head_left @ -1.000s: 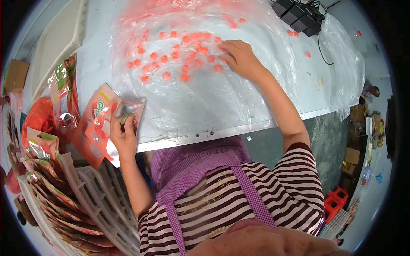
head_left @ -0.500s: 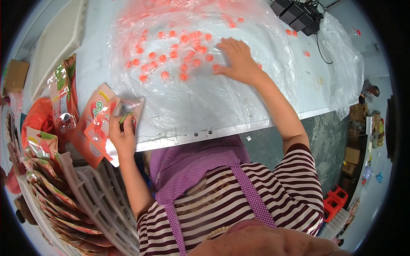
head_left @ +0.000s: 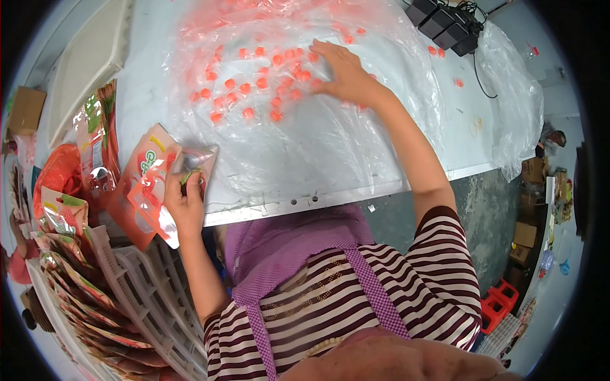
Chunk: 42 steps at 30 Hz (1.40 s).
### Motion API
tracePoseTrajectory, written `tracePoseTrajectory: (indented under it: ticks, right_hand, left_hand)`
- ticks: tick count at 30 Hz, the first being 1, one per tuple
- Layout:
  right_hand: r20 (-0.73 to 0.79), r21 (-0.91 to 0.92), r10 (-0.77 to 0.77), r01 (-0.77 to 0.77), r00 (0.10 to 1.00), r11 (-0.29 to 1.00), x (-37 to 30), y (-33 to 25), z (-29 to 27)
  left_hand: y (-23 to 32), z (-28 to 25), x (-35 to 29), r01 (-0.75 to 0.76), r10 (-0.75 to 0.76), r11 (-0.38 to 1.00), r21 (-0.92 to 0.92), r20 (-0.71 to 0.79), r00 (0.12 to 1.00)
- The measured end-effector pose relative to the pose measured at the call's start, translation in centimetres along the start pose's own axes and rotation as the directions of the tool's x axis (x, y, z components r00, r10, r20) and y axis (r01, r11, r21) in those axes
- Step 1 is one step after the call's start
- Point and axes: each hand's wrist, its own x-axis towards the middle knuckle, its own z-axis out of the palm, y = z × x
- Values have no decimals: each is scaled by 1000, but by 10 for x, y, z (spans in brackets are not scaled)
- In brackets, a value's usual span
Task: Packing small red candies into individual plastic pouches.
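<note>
At the table's near left corner, the fingers of my left hand (head_left: pixel 184 202) are closed around the edge of a pink and silvery pouch (head_left: pixel 204 156). Flat printed pouches (head_left: pixel 149 147) lie overlapping beside and under that hand. My right hand (head_left: pixel 345 75) is open, fingers apart, at the right side of a scatter of small red-orange pieces (head_left: pixel 262 83), possibly wrapped sweets. Its fingertips reach in among the pieces, and some lie beside the thumb. Crumpled clear plastic (head_left: pixel 267 149) spreads around the pieces; whether they lie on it or inside it, I cannot tell.
A metal strip (head_left: pixel 267 212) edges the table in front of me. Black power adapters (head_left: pixel 448 25) with cables sit at the far right. Left of me stand white crates (head_left: pixel 136 279) and a row of filled pouches (head_left: pixel 95 317). A red stool (head_left: pixel 499 305) is on the floor at right.
My right hand has shifted left and slightly away from me, nearer the middle of the red-orange pieces. Pieces now show right of its wrist. My left hand keeps its hold on the pouch.
</note>
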Motion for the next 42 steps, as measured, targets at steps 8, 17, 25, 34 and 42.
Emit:
tracePoseTrajectory:
  ticks: [8,17,25,34,42]
  right_hand:
    - [279,196,105,-164,954,967,-5,24,5]
    - [-94,101,-86,96,992,990,-11,-1,3]
    - [124,40,-25,20,992,999,-10,1,-8]
    - [99,46,-80,76,992,996,-10,-24,12]
    - [102,0,-134,135,986,991,-22,-27,11]
  left_hand:
    - [-1,1,1,-125,127,990,65,-19,992]
    - [4,1,2,-139,140,988,61,-19,990]
    - [7,-1,0,-58,58,998,30,-7,998]
    - [-2,1,1,-101,101,993,63,-7,995]
    - [-4,0,-1,27,-27,1000,-1,3,1000]
